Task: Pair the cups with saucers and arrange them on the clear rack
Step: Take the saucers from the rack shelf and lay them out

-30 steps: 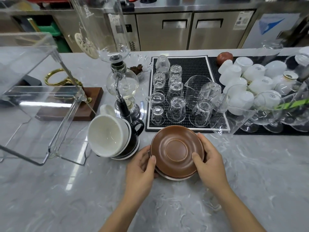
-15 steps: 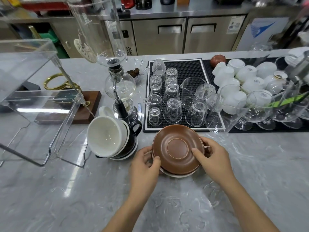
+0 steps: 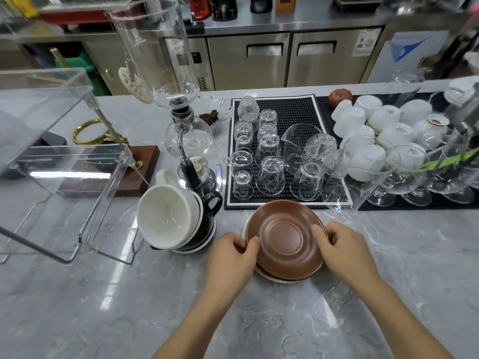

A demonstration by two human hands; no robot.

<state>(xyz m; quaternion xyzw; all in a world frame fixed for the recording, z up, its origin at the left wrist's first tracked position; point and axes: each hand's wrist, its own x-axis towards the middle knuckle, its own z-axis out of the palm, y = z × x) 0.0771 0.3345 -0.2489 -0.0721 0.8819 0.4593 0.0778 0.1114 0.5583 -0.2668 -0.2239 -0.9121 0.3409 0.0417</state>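
Both hands, left and right, gripping glossy brown saucer, ringed centre, atop white saucer

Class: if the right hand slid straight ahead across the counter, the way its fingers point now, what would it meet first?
The right hand already grips the brown saucer; past it, probably the black mat's front edge and its upturned glasses. Depth is uncertain.

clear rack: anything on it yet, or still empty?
Empty. Through the clear rack only the counter and wooden base show, no cups or saucers. The brown saucer is gripped by the left hand and right hand.
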